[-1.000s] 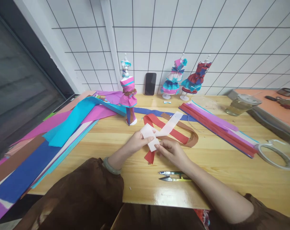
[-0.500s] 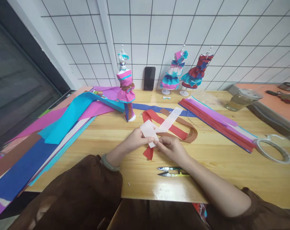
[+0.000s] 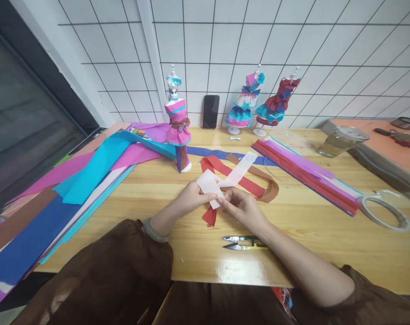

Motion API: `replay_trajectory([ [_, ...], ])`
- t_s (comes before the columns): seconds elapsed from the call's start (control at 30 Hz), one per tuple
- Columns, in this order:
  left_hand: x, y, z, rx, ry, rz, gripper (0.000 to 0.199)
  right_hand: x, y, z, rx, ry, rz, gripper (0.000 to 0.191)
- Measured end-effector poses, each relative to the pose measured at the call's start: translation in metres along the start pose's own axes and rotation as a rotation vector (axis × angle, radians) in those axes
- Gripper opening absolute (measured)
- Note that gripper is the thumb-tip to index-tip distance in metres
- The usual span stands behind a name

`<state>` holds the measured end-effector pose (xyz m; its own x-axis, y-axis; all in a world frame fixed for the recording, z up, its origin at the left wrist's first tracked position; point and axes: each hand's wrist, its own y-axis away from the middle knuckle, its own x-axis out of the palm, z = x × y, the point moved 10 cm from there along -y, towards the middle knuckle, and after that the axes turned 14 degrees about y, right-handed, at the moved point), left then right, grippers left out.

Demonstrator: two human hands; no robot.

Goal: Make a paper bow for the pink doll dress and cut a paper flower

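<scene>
A white paper strip [image 3: 210, 187] is folded over between my hands, its free tail reaching up and right over red and brown strips. My left hand [image 3: 193, 197] pinches the strip's left side, thumb on top. At its lower right corner, my right hand [image 3: 238, 205] grips the strip between thumb and fingertips. The red strip [image 3: 250, 184] and the brown strip [image 3: 270, 189] lie loosely curled on the wood beyond my hands. Thread snips [image 3: 238, 246] rest on the table below my right wrist.
Colored paper strips [image 3: 89, 171] spread over the left side. A dressed mini mannequin [image 3: 178, 122] stands behind my hands, two more at the back right. A phone [image 3: 210, 112] leans on the wall. Folded strips [image 3: 309, 180], a tape roll [image 3: 384, 213] and a cup [image 3: 343, 141] are at right.
Both hands and the white strip have shifted very slightly left. The grip looks the same.
</scene>
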<state>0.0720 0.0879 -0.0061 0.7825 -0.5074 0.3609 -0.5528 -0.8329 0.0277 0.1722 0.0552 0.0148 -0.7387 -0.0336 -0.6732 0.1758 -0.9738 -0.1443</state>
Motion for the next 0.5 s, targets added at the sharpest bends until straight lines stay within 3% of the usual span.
replay_trajectory([
  [0.3,0.016,0.004,0.002,-0.013,0.072,0.084,0.051,0.002,-0.004,0.002,0.056,-0.239,0.049,0.026],
  [0.5,0.022,0.004,0.008,-0.085,0.12,0.113,0.048,-0.001,-0.004,-0.007,0.136,-0.352,0.009,0.026],
])
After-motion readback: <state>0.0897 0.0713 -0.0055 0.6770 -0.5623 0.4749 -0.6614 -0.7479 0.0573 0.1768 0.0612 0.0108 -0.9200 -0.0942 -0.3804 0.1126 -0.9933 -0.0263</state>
